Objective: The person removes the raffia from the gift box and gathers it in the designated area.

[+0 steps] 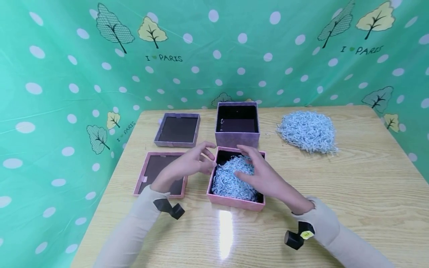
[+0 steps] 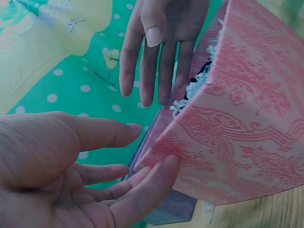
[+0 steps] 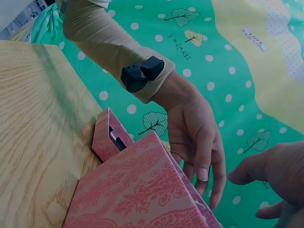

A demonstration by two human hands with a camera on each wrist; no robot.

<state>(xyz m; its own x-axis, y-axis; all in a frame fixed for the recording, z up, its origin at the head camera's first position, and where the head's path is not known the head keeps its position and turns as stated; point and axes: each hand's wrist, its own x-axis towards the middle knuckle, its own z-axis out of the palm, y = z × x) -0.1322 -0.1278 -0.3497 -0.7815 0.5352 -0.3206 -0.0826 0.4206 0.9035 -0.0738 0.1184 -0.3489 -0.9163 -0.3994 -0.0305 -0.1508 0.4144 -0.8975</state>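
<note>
A pink patterned box (image 1: pixel 234 203) stands at the middle of the table, with light-blue shredded paper (image 1: pixel 231 180) filling much of its dark inside. My left hand (image 1: pixel 192 162) is at the box's left side, fingers loosely bent. In the left wrist view one fingertip overlaps the pink wall. Over the box's right part hovers my right hand (image 1: pixel 263 175), thumb and fingers spread above the paper, with nothing gripped. The left wrist view shows the right hand's straight fingers (image 2: pixel 148 71) pointing down beside the rim.
Behind stands an open purple box (image 1: pixel 237 139), dark inside. A purple lid (image 1: pixel 177 129) and a pink lid (image 1: pixel 159 171) lie upturned on the left. More blue shredded paper (image 1: pixel 307 131) is heaped at the back right. A green printed cloth (image 1: pixel 214 74) hangs behind the wooden table (image 1: pixel 352 175).
</note>
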